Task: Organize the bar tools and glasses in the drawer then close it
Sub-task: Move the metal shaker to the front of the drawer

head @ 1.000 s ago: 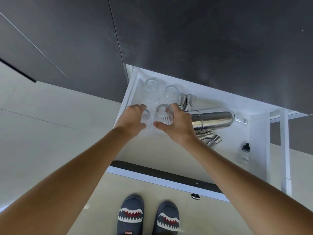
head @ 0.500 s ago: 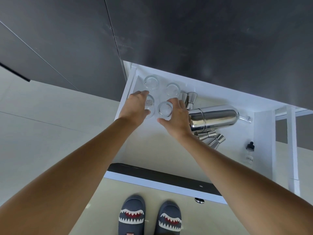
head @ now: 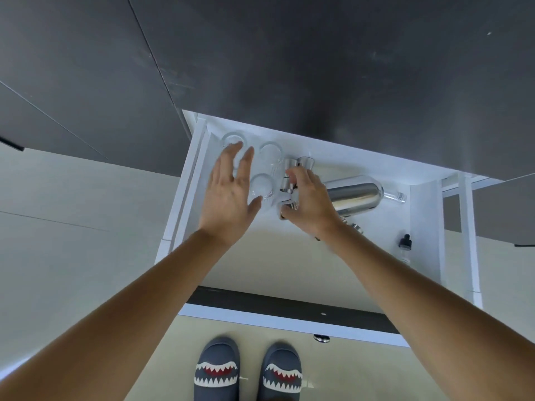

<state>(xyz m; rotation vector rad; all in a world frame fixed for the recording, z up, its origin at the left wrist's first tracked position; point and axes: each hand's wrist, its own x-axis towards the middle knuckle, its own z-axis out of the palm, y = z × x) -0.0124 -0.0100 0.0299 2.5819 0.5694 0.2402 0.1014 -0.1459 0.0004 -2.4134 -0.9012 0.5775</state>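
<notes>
The white drawer (head: pixel 289 270) stands pulled out below the dark cabinet fronts. Clear ribbed glasses stand upright at its back left: one (head: pixel 231 138) behind my fingers, one (head: pixel 269 150) beside it, one (head: pixel 260 185) nearer me; my left hand (head: pixel 228 195) hovers flat and open over them and hides part of the group. My right hand (head: pixel 309 202) is closed on a steel jigger (head: pixel 287 195). Another steel jigger (head: pixel 301 162) lies just behind it. A steel cocktail shaker (head: pixel 356 195) lies on its side to the right.
A clear glass bottle (head: pixel 395 195) lies behind the shaker. A small dropper bottle with a black cap (head: pixel 404 244) lies at the drawer's right side. A further jigger (head: pixel 357 228) shows under my right wrist. The dark drawer front (head: pixel 289 309) is nearest me, above my slippers (head: pixel 249 371).
Both hands have let go of the two front glasses. My left hand has lifted and spread open above them; my right hand has moved right and closed on a jigger.
</notes>
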